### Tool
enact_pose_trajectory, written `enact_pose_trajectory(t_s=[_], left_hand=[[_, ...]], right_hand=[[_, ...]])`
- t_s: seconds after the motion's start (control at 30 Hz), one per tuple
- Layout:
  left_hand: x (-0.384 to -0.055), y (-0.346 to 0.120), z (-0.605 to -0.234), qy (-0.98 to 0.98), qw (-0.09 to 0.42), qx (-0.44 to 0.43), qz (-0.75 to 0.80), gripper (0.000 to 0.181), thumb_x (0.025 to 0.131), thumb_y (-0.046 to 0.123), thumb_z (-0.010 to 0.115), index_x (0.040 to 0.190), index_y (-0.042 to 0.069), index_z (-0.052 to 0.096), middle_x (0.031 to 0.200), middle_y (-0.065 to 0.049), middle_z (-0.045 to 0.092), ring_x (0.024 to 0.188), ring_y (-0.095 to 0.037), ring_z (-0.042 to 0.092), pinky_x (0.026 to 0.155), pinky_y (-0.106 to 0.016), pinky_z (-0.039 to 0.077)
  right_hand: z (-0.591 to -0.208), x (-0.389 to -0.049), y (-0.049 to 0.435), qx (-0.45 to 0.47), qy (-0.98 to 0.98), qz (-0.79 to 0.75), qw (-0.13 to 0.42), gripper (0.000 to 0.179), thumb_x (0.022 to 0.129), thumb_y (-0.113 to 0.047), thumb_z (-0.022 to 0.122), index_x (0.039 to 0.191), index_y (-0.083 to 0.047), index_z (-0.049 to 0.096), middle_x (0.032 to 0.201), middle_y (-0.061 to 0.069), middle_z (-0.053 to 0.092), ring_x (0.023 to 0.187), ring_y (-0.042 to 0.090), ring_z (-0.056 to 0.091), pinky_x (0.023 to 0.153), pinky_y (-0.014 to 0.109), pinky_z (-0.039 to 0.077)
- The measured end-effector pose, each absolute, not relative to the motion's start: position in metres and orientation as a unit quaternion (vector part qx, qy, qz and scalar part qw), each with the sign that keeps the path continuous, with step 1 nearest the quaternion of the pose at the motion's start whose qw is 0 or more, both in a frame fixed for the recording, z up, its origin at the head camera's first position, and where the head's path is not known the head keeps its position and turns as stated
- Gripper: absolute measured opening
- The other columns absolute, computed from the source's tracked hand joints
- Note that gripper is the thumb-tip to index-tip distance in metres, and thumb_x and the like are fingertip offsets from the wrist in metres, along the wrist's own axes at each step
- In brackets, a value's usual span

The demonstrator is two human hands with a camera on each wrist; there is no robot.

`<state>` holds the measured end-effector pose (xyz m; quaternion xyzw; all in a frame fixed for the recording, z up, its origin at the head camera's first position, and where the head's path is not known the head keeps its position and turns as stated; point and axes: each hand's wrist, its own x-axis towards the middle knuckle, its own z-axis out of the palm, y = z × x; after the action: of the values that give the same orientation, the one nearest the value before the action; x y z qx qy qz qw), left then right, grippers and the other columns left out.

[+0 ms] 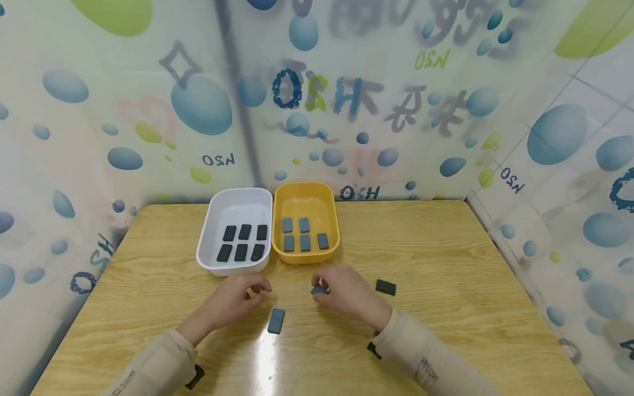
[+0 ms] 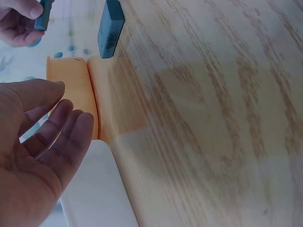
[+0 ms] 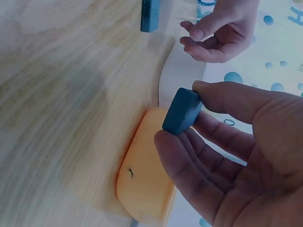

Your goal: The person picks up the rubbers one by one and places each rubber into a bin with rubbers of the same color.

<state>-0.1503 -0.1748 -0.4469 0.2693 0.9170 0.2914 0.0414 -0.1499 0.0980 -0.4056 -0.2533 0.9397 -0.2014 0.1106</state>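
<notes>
Between thumb and fingers my right hand (image 1: 343, 290) pinches a small blue-grey rectangular block (image 3: 182, 111), just in front of the yellow tray (image 1: 307, 257). My left hand (image 1: 233, 300) hovers by the near edge of the white tray (image 1: 233, 270), its fingers loosely bent around nothing. Below it on the table lies another blue-grey block (image 1: 276, 320). A black block (image 1: 386, 287) rests to the right of my right hand. Inside the white tray are several black blocks (image 1: 240, 252); the yellow tray holds several blue-grey ones (image 1: 305, 242).
The two trays stand side by side at the back of the wooden table (image 1: 421, 242). Behind them hangs a patterned curtain (image 1: 307, 148) with blue and green spots. Another patterned wall borders the right side.
</notes>
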Motion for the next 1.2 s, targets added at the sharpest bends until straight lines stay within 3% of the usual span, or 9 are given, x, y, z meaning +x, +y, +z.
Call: enact_pose_trajectory(t_s=[0.37,0.97,1.2], left_hand=[[-0.149,-0.175,-0.449,0.912,0.047,0.275,0.302,0.007,0.088,0.011,0.069,0.094,0.014,0.071,0.093,0.007,0.07,0.084,-0.008,0.064,0.069,-0.022,0.053],[-0.148,-0.176,-0.454,0.91,0.048,0.272,0.309,0.008,0.087,0.011,0.069,0.093,0.016,0.07,0.092,0.008,0.069,0.083,-0.01,0.065,0.068,-0.023,0.053],[-0.147,-0.175,-0.455,0.91,0.04,0.273,0.31,0.008,0.087,0.01,0.069,0.093,0.015,0.071,0.092,0.007,0.068,0.083,-0.012,0.065,0.069,-0.025,0.054]], right_hand=[[-0.396,-0.16,0.102,-0.234,0.943,-0.211,0.107,0.02,0.086,-0.028,0.074,0.103,-0.017,0.07,0.083,-0.007,0.061,0.071,0.007,0.053,0.064,0.024,0.046],[-0.375,-0.181,0.1,-0.206,0.95,-0.222,0.081,0.017,0.087,-0.029,0.074,0.098,-0.018,0.068,0.081,-0.004,0.06,0.07,0.012,0.053,0.063,0.028,0.044],[-0.366,-0.194,0.096,-0.179,0.957,-0.214,0.077,0.02,0.087,-0.031,0.073,0.101,-0.018,0.068,0.088,-0.004,0.062,0.077,0.013,0.055,0.071,0.03,0.047]])
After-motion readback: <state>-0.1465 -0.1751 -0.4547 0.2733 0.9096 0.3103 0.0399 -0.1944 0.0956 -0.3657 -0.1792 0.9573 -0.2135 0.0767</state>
